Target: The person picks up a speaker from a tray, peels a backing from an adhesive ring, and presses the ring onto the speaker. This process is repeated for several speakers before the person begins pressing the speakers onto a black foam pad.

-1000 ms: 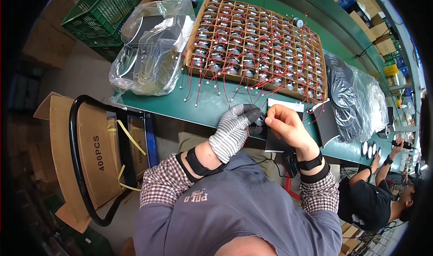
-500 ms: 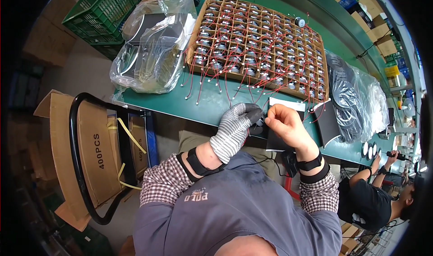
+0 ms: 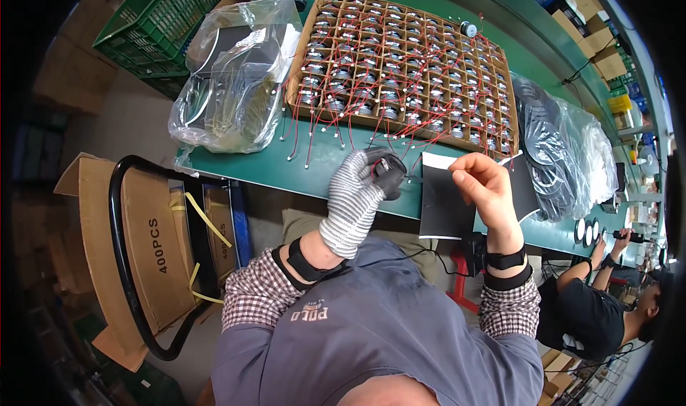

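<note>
My left hand [image 3: 361,191], in a striped glove with dark fingertips, is closed around a small round black speaker [image 3: 389,166]. A red wire shows beside its fingers. My bare right hand [image 3: 486,188] is a short way to the right, apart from the speaker, with thumb and forefinger drawn close together; whether something tiny is between them is too small to make out. Beneath the right hand lies a black sheet [image 3: 444,209] with a white strip along its far edge. Beyond both hands, a divided cardboard box [image 3: 421,131] holds many small speakers with red wires hanging over its front.
A clear plastic bag [image 3: 236,113] of dark sheets lies left on the green table [image 3: 336,184]. At the right is another bag [image 3: 564,149] with black rings. One loose speaker [image 3: 469,29] rests on the box's far edge. A co-worker [image 3: 593,309] sits far right; a black-framed trolley [image 3: 118,249] carries cartons.
My hands have come apart: the right moved right, over the black sheet, while the left shifted slightly left and away from me. The speaker in the left hand now shows more plainly.
</note>
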### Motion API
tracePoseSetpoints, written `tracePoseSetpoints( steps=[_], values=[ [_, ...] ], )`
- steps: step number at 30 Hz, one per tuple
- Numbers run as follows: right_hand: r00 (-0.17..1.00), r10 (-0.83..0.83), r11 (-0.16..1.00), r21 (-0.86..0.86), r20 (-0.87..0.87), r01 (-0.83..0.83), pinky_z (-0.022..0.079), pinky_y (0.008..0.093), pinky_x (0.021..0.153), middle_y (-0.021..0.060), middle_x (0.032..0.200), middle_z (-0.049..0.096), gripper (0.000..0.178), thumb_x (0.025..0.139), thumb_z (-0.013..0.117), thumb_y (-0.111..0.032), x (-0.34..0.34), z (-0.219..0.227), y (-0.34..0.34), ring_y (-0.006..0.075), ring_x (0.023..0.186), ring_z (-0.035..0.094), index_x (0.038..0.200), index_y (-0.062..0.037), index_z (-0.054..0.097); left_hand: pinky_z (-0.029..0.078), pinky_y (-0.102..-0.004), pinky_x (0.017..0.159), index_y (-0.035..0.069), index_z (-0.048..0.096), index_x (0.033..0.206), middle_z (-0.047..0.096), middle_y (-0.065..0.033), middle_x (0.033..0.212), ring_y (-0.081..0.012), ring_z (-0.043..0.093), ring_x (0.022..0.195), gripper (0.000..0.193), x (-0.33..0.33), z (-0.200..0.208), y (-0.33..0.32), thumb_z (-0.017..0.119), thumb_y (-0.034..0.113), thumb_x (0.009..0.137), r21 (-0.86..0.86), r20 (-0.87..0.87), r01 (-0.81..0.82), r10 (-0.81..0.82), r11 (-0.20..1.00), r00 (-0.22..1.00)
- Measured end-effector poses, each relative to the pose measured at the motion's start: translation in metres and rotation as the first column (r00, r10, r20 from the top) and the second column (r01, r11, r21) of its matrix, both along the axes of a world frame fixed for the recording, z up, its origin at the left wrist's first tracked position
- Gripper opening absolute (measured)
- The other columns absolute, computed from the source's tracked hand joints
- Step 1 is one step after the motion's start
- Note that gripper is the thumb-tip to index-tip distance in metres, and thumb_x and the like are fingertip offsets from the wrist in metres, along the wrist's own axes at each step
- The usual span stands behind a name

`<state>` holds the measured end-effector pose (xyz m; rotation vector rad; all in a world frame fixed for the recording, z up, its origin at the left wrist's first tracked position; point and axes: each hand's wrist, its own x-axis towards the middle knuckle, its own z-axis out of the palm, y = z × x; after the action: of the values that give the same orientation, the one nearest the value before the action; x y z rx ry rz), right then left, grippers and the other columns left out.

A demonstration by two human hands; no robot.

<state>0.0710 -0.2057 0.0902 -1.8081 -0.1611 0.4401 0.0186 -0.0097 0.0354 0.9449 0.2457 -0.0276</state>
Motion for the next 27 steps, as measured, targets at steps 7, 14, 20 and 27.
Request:
tracePoseSetpoints(
  steps=[7, 14, 20, 27],
  values=[
    [0.779, 0.330, 0.867, -0.498, 0.533, -0.026, 0.033, 0.0230, 0.043, -0.0002, 0.057, 0.050, 0.024, 0.072, 0.072, -0.014, -0.016, 0.005, 0.009, 0.0074, 0.049, 0.044, 0.061, -0.0039, 0.053, 0.051, -0.0254, 0.072, -0.001, 0.049, 0.108, 0.058, -0.0078, 0.095, -0.0141, 0.058, 0.084, 0.038, 0.000, 0.001, -0.001, 0.066, -0.001, 0.075, 0.101, 0.080, -0.132, 0.125, 0.986, 0.989],
    [0.737, 0.313, 0.808, -0.575, 0.599, 0.125, 0.036, 0.0270, 0.044, 0.0066, 0.055, 0.049, 0.022, 0.069, 0.073, -0.014, -0.021, -0.009, 0.025, 0.0163, 0.048, 0.048, 0.060, -0.0034, 0.055, 0.051, -0.0247, 0.072, -0.001, 0.050, 0.107, 0.059, -0.0082, 0.093, -0.0139, 0.058, 0.082, 0.035, -0.001, 0.004, 0.002, 0.065, -0.001, 0.075, 0.012, 0.048, -0.153, 0.153, 0.988, 0.987],
    [0.857, 0.225, 0.928, -0.369, 0.463, -0.045, 0.035, 0.0251, 0.046, 0.0030, 0.057, 0.049, 0.018, 0.073, 0.069, -0.012, -0.017, 0.004, 0.004, 0.0117, 0.051, 0.046, 0.065, -0.0018, 0.056, 0.052, -0.0279, 0.070, 0.000, 0.051, 0.108, 0.060, -0.0095, 0.096, -0.0176, 0.060, 0.082, 0.032, 0.004, -0.003, 0.010, 0.064, 0.005, 0.079, -0.142, 0.010, -0.108, 0.110, 0.984, 0.994],
    [0.957, 0.229, 0.964, -0.178, 0.178, -0.198, 0.032, 0.0224, 0.047, -0.0023, 0.057, 0.045, 0.018, 0.078, 0.066, -0.011, -0.008, 0.010, -0.012, 0.0050, 0.054, 0.039, 0.067, -0.0008, 0.056, 0.052, -0.0303, 0.074, 0.001, 0.052, 0.109, 0.060, -0.0088, 0.098, -0.0191, 0.060, 0.085, 0.029, 0.006, -0.003, 0.016, 0.061, 0.013, 0.084, -0.317, -0.041, 0.010, -0.024, 0.948, 0.999]
  ],
)
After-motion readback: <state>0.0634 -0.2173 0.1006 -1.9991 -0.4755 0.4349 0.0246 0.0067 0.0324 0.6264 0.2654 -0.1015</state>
